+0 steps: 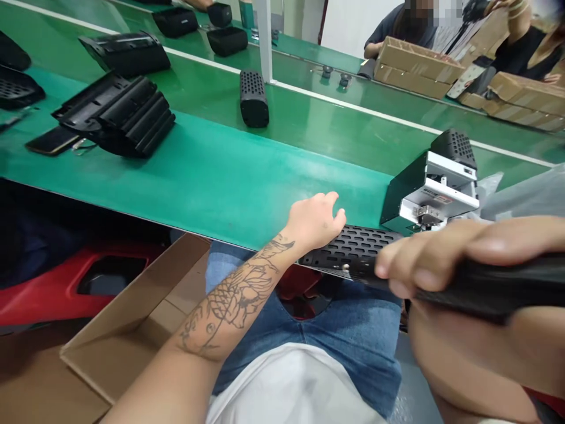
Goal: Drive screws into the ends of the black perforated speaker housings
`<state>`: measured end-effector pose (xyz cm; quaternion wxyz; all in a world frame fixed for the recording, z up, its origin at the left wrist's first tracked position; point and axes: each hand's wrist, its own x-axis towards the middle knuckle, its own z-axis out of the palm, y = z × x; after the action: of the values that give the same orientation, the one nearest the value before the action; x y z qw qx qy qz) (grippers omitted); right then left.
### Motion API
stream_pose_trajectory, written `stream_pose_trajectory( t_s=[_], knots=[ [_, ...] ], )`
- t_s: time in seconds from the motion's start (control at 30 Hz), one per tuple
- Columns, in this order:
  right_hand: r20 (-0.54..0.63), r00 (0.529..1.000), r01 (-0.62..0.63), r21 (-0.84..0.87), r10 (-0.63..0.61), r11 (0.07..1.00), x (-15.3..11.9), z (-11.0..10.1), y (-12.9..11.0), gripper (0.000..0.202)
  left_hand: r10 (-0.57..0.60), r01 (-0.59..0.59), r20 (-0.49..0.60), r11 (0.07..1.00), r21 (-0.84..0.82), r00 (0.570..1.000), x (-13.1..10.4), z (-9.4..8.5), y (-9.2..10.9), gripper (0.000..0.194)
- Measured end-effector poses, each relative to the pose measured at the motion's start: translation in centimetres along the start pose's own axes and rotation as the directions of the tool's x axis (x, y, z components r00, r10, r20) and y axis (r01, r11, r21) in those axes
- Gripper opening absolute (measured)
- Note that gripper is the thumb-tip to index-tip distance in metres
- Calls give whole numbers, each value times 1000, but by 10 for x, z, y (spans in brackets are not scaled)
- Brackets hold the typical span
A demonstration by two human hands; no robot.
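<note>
A black slotted casing (368,244) lies at the near edge of the green bench, partly over the edge. My left hand (315,221) rests against its far left side, with the visible fingertips loosely bent and apart above the bench surface. Close to the camera at the right, my right hand (445,253) is wrapped round a long black object (503,282); its fingertips overlap the casing's right end. Blur and closeness hide what this object is. Just beyond the casing stands a black and silver device (432,194) with a metal fitting low on its front.
Black housings (128,115) stand on the bench (212,176) at the left. A perforated black unit (254,99) stands near a white post (265,41). An open carton (132,330) is below, at the left. Two people are across the bench behind cardboard boxes (415,68).
</note>
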<state>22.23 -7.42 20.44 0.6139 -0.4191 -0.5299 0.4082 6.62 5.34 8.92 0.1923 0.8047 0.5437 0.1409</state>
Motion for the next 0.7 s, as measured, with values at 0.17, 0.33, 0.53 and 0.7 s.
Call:
stream_pose_trajectory(
  t_s=[0.17, 0.33, 0.53, 0.7],
  knots=[
    [192, 975, 89, 125, -112, 988, 16, 36, 32, 28, -6, 7, 26, 1000, -16, 1000, -4, -4, 2, 49],
    [187, 949, 211, 218, -253, 953, 31, 42, 55, 19, -1, 5, 67, 998, -63, 998, -3, -8, 2, 46],
    [162, 965, 175, 177, -204, 968, 31, 56, 56, 15, 12, -3, 86, 995, -103, 996, -3, -11, 3, 44],
    [247, 940, 190, 200, -237, 961, 34, 57, 61, 14, -31, 37, 56, 993, -112, 998, -2, -8, 3, 42]
  ],
)
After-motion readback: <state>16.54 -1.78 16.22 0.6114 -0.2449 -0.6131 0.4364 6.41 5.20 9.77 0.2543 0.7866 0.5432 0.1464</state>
